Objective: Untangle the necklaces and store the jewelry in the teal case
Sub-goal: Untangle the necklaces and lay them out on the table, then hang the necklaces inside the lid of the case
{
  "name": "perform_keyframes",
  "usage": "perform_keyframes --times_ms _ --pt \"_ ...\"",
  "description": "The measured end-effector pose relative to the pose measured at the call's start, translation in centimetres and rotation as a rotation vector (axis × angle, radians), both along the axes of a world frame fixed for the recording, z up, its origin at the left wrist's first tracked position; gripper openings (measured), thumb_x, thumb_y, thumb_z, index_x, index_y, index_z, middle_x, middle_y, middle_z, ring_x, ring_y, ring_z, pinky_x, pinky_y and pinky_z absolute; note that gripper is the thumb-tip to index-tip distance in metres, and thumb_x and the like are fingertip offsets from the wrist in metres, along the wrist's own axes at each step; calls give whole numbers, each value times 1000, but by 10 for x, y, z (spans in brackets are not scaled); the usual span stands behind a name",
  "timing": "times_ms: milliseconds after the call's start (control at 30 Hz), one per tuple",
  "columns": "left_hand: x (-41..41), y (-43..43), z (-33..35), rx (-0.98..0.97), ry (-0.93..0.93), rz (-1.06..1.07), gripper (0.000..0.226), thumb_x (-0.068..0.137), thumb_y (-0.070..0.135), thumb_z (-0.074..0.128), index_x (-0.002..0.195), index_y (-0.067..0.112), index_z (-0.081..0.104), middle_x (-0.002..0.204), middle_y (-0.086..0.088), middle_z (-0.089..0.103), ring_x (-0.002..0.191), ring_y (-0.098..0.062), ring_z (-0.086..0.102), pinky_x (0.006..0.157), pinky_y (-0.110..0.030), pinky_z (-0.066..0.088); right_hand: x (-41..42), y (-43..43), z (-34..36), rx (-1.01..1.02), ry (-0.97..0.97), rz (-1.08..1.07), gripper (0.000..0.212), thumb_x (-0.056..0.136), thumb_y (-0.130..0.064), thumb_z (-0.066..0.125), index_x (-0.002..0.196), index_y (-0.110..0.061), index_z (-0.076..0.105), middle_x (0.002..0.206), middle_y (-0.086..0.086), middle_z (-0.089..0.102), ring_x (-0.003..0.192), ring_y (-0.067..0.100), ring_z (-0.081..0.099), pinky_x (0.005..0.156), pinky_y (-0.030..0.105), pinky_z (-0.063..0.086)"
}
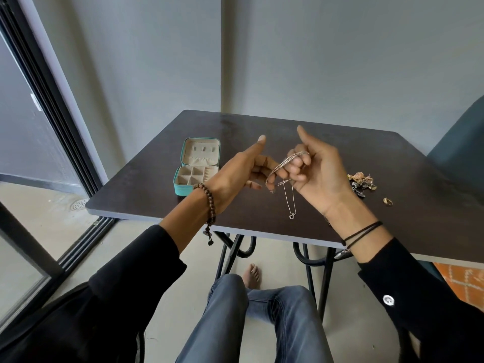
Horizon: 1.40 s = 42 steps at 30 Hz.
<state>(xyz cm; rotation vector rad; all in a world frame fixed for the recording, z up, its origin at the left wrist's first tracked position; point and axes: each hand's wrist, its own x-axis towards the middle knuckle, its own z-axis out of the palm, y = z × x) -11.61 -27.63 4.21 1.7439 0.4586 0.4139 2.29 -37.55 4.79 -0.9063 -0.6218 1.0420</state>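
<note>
**Head view.**

- Silver necklace: a fine chain in several gathered strands, held above the table between both hands. One long loop hangs down, and its small pendant is at or just above the tabletop.
- Likely handling: very light, limp and slippery, and it kinks or snaps if tugged. It is best pinched on a single strand beside a crossing and never pulled by the pendant.
- Left hand: thumb raised, fingers curled in a narrow pinch on the strands' lower bend.
- Right hand: forefinger up, the other fingers curled with the strands looped over them.
- Teal case: lies open on the table left of the hands, and its compartments look unfilled.
- Tangled jewelry heap: lies on the table to the right.
- Gold ring: lies just beside the heap.
</note>
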Motion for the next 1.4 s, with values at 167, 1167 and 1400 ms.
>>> perform_keyframes --times_ms 167,1167,1400 --pt "-1 -4 11 -24 -97 87 59 103 52 35 68 14 64 65 0 56 67 -17 55 83 -38 42 1 -2 -11 -105 -190 -30 65 94 -39 65 39 -11 43 58 7 50 49 11 46 37 15 27" --pt "-6 8 -3 87 -68 42 40 101 34 54 70 12 63 82 -14 51 63 -10 39 67 -21 37 18 -5 -22 -132 -522 270 25 96 -24 65 101 -1 73 78 0 52 64 7 41 51 15 34" --pt "-10 20 -12 72 -86 119 41 102 39 51 84 6 68 80 -10 52 65 -8 46 67 -20 40 10 11 -17 -123 -582 218 20 100 -24 63 94 -7 73 72 -2 49 63 9 43 55 17 36"
